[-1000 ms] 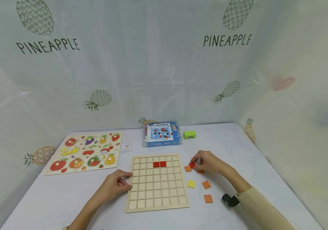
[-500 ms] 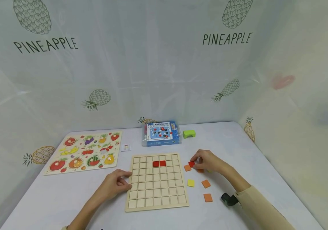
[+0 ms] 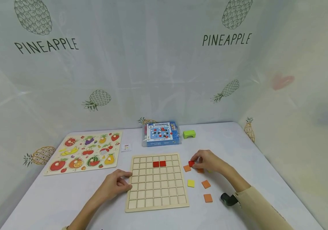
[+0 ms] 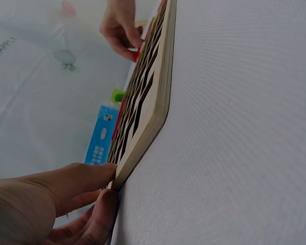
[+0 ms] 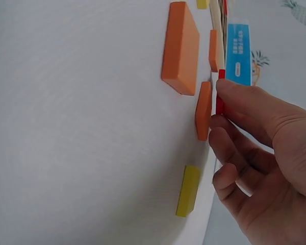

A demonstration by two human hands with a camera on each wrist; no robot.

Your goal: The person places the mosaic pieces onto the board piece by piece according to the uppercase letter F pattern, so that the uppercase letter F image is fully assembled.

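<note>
A wooden grid board (image 3: 157,191) lies on the table, with two red tiles (image 3: 159,164) side by side in its second row from the back. My left hand (image 3: 114,185) rests at the board's left edge, thumb and forefinger apart and touching it. To the board's right, my right hand (image 3: 208,160) pinches a red square tile (image 3: 191,164) between thumb and fingers. The right wrist view shows that tile (image 5: 221,92) held on edge, close to an orange tile (image 5: 203,111). Part of a yellow tile is hidden behind the right hand in the head view.
Loose orange tiles (image 3: 208,198) and a yellow tile (image 3: 191,183) lie right of the board. Behind it stand a blue box (image 3: 164,143) and a green arch block (image 3: 189,134). A fruit puzzle board (image 3: 86,153) and small printed card (image 3: 126,147) lie left.
The red tile in my right hand has risen very slightly beside the orange tile. My left hand keeps its place on the board's edge.
</note>
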